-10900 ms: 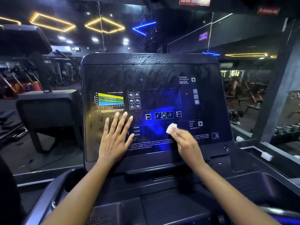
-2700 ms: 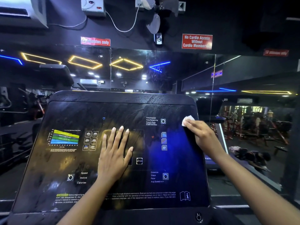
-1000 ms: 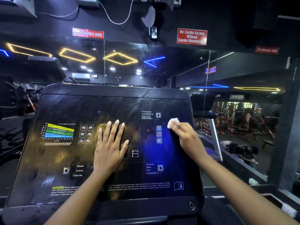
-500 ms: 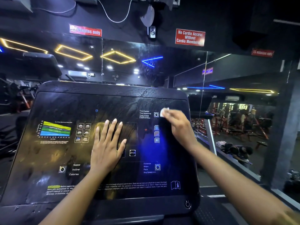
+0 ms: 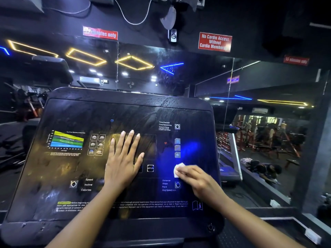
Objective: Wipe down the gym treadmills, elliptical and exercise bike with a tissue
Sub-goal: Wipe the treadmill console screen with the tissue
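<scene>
Head view: the left hand (image 5: 123,161) lies flat, fingers straight, on the middle of the treadmill console (image 5: 125,111) (probably steadying it). The right hand (image 5: 198,179) pinches the tissue (image 5: 179,169) against the console's right side, just above the Distance label (image 5: 166,180), pressing to rub the smears.

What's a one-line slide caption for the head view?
Right hand grips a white tissue against the console right of the OPTION key; left hand lies flat mid-panel.

Gym: treadmill console (image 5: 125,108), seemingly weight benches (image 5: 279,140).
</scene>
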### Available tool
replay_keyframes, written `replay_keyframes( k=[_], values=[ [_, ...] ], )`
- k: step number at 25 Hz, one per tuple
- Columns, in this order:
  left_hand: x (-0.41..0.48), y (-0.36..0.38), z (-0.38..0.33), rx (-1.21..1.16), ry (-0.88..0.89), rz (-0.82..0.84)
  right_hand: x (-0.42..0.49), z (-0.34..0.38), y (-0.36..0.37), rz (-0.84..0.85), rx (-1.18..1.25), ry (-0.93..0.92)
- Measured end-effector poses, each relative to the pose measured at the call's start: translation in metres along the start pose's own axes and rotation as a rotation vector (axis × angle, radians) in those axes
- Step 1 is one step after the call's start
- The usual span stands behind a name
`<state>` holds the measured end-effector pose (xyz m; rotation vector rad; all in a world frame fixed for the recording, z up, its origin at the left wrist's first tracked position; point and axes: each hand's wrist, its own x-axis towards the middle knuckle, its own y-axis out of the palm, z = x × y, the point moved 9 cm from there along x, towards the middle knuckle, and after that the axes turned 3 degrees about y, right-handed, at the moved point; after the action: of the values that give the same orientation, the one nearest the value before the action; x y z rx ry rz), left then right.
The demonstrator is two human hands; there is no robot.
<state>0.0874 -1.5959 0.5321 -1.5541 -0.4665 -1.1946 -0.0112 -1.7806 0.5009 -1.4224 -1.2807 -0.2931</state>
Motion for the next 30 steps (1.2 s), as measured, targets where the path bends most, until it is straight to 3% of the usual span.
replay_keyframes(
  k=[4,8,12,17,19,22,25,30],
  values=[
    [-0.001,0.000,0.000,-0.009,-0.006,-0.005,0.096,-0.046,-0.037,-0.243,0.016,0.165],
    [-0.002,0.000,0.000,-0.012,-0.003,-0.006,0.158,-0.096,-0.021,-0.234,0.003,0.447],
    [-0.001,-0.001,0.000,-0.014,-0.005,-0.016,0.179,-0.047,0.014,-0.192,0.023,0.241],
    [-0.001,-0.001,0.001,-0.013,-0.018,-0.005,0.142,0.004,0.030,-0.080,-0.023,-0.026],
    [-0.001,-0.001,0.001,-0.014,-0.014,-0.009,0.139,-0.003,0.005,-0.163,-0.042,-0.066],
    [-0.001,0.000,0.000,-0.013,-0.011,-0.008,0.148,-0.076,-0.043,-0.414,-0.106,0.261],
    [-0.002,0.001,0.000,-0.015,-0.006,-0.009,0.146,-0.133,-0.044,-0.438,-0.081,0.625],
    [-0.002,0.000,0.000,-0.014,-0.008,-0.024,0.186,-0.088,0.001,-0.393,-0.005,0.570]
  ],
)
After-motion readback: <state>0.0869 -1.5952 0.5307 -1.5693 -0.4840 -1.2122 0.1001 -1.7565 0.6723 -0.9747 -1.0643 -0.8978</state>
